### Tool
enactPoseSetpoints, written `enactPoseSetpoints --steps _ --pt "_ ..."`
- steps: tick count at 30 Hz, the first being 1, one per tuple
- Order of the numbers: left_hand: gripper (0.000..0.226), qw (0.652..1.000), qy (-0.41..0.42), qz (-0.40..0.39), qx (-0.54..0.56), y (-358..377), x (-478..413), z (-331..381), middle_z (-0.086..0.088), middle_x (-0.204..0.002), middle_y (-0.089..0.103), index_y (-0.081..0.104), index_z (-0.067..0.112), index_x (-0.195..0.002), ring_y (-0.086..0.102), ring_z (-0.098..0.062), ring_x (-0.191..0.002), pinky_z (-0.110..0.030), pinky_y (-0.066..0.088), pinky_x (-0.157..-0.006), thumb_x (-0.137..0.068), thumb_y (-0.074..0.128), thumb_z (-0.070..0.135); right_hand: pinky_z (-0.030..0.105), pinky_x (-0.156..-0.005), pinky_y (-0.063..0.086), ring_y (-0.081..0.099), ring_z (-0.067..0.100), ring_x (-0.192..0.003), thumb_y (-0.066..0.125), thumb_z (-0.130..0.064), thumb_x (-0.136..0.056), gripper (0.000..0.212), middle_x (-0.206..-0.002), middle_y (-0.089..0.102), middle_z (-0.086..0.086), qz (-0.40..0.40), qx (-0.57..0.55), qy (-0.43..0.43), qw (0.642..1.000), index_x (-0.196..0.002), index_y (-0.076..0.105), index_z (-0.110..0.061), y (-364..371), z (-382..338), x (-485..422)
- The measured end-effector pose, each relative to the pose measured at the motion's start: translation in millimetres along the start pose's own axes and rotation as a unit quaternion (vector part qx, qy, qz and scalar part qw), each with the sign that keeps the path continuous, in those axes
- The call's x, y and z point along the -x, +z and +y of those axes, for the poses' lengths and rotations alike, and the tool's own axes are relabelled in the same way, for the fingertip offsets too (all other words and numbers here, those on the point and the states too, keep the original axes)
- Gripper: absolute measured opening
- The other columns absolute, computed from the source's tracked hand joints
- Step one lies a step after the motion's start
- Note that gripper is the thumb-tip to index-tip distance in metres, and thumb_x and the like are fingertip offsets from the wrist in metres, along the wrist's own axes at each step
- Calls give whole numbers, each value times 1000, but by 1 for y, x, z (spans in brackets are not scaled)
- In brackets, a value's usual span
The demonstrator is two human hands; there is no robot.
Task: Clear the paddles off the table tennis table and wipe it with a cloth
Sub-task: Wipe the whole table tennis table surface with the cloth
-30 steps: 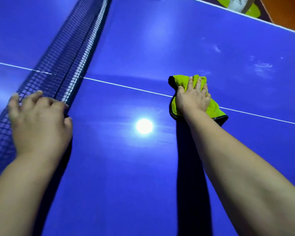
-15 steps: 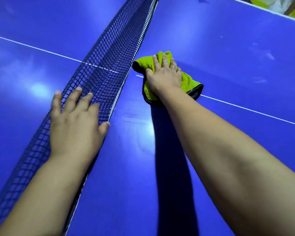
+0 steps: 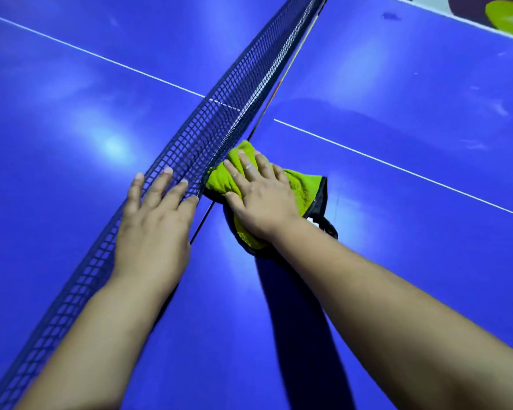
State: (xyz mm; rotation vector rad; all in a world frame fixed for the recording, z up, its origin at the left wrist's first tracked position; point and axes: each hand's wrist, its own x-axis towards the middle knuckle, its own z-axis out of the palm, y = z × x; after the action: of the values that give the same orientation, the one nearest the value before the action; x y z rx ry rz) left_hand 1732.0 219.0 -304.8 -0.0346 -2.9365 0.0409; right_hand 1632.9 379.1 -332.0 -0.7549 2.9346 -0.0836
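A crumpled lime-green cloth (image 3: 304, 186) with a dark edge lies on the blue table tennis table (image 3: 397, 232), tight against the foot of the net. My right hand (image 3: 261, 199) presses flat on it, fingers straight and spread. My left hand (image 3: 154, 223) rests on the top of the dark net (image 3: 219, 119), fingers straight and reaching over to the far side. No paddle is in view.
The net runs diagonally from bottom left to top right. A white centre line (image 3: 397, 167) crosses the table. Faint smudges (image 3: 499, 109) mark the right half. Beyond the table's far edge at top right sits a lime-green object (image 3: 507, 16).
My right hand has slid the cloth left and nearer, from the open right half up against the net. My left hand stayed on the net, fingers now straighter.
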Motion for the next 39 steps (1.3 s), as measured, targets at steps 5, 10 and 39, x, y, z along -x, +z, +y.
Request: enactPoseSetpoints --steps 5,10,39 --pt "42 999 -24 -28 5 -29 84 -5 -13 -125 60 68 8 -109 40 -33 -131 -48 10 -114 -68 77 7 44 -118 4 2 25 -149 28 -52 -98 60 -162 4 -2 -19 -13 -57 998 -154 11 -35 7 -45 66" --pt "47 996 -51 -74 7 -67 182 -9 -12 -122 62 70 8 -106 43 -33 -129 -46 9 -115 -60 80 4 44 -118 -1 -2 26 -149 27 -51 -99 61 -162 1 -1 -41 -27 -107 993 -154 9 -33 13 -91 134" --pt "36 996 -64 -46 34 -141 433 -70 -9 -123 62 71 13 -104 42 -32 -130 -51 18 -111 -68 68 20 47 -112 20 32 29 -141 32 -51 -89 63 -152 37 5 -29 -22 -44 998 -145 42 -24 49 -310 364"
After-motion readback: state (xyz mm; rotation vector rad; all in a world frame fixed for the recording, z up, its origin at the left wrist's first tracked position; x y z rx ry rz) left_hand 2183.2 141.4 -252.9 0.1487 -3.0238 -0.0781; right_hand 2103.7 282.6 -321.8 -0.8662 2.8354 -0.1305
